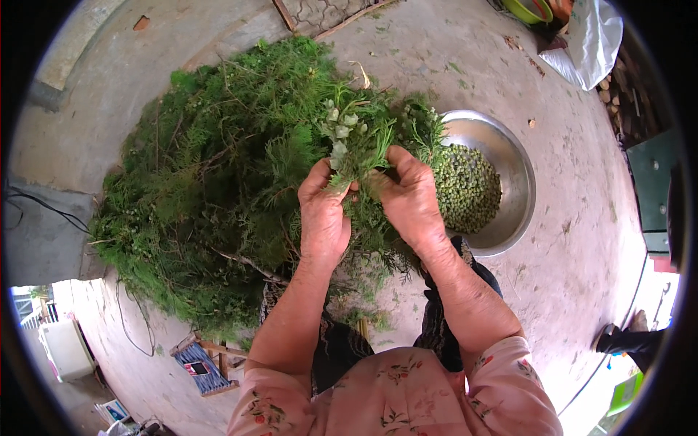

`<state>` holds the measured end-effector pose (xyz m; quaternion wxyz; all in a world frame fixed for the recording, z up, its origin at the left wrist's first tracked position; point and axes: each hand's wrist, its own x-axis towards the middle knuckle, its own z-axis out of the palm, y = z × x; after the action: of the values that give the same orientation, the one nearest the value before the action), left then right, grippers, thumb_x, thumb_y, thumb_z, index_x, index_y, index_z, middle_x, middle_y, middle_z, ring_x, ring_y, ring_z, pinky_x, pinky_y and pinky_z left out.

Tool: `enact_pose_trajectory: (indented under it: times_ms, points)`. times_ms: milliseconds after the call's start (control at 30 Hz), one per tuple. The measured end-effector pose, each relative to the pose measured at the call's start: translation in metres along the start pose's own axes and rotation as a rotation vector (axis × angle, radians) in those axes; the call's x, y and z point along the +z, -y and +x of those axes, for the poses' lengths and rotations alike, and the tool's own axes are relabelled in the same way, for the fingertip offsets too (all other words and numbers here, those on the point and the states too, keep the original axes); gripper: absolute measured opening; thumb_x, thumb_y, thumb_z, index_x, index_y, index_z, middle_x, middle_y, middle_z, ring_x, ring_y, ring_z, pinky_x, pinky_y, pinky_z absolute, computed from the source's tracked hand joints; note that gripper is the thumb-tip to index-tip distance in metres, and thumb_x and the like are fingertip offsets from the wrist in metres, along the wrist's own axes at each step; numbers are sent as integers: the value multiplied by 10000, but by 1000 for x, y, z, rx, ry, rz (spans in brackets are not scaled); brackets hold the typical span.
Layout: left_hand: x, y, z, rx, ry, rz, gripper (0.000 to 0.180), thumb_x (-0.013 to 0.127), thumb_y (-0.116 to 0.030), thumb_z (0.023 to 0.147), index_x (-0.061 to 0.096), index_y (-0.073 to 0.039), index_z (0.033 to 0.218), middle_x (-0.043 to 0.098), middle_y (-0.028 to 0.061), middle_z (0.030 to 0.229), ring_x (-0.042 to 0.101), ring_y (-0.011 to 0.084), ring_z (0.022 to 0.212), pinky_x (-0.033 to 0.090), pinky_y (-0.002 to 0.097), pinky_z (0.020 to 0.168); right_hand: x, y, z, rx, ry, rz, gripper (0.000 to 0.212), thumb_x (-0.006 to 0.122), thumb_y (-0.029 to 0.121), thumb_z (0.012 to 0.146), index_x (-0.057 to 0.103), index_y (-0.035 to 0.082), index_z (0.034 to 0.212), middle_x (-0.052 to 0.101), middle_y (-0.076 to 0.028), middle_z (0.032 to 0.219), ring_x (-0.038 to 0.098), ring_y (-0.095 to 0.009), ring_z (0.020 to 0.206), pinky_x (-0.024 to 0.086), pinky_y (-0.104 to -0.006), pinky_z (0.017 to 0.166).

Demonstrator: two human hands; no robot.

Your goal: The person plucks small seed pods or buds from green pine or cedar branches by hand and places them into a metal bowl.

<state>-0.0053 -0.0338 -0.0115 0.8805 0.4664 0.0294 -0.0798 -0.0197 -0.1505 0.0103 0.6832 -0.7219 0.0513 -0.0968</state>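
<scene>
Between my two hands is a leafy green conifer sprig (362, 145) carrying pale bluish-green seed cones (345, 123). My left hand (323, 211) pinches its lower left side, fingers closed. On the right, my right hand (411, 200) is closed on the same sprig, its thumb and fingers partly hidden by the foliage. A large heap of cut conifer branches (211, 182) spreads from the middle to the left, right up against my left hand. Beside my right hand sits a wide metal basin (520, 174), partly filled with small round green cones (469, 189).
A small blue woven stool (200, 368) lies at the lower left. White sacking (592, 43) and a green basin (527, 10) are at the upper right, near stacked firewood (632, 94). Another person's dark-clad leg (632, 345) shows at the right edge. Cables (51, 207) run along the left.
</scene>
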Motion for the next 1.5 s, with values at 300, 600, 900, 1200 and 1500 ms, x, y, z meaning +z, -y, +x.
enact_pose_trajectory:
  times_ms: [300, 600, 900, 1200, 1500]
  points:
    - [-2, 2, 5, 125, 31, 174, 187, 579, -71, 810, 597, -22, 989, 610, 26, 852, 529, 86, 661, 389, 222, 559, -39, 13, 26, 235, -115, 891, 88, 586, 84, 750, 503, 55, 741, 490, -30, 688, 450, -104, 549, 317, -203, 410]
    - [-1, 22, 9, 391, 81, 352, 230, 510, 76, 783, 578, 5, 991, 581, 30, 818, 525, 115, 674, 432, 224, 615, -10, 16, 11, -15, -27, 156, 148, 644, 156, 783, 579, 26, 755, 507, 19, 542, 395, -61, 462, 344, -208, 426]
    - [14, 12, 2, 695, 76, 1057, 304, 546, 91, 712, 567, 6, 1003, 558, 127, 742, 546, 222, 579, 438, 268, 527, -15, 0, 15, -217, -107, -159, 220, 633, 144, 782, 494, 0, 691, 445, -109, 525, 376, -133, 464, 368, -290, 440]
    - [24, 0, -3, 284, -19, 559, 159, 584, -119, 829, 609, 9, 920, 604, 47, 705, 462, 52, 565, 413, 197, 521, -11, 13, 11, 494, -59, 1000, 225, 486, 262, 888, 506, 57, 798, 342, 33, 582, 294, -63, 456, 243, -198, 390]
    - [10, 15, 5, 777, 47, 1236, 209, 572, 62, 690, 568, -4, 888, 516, 101, 631, 525, 220, 535, 445, 297, 483, -35, 37, 15, 175, -59, 797, 119, 530, 162, 855, 552, 46, 838, 549, -49, 731, 399, -74, 477, 285, -205, 398]
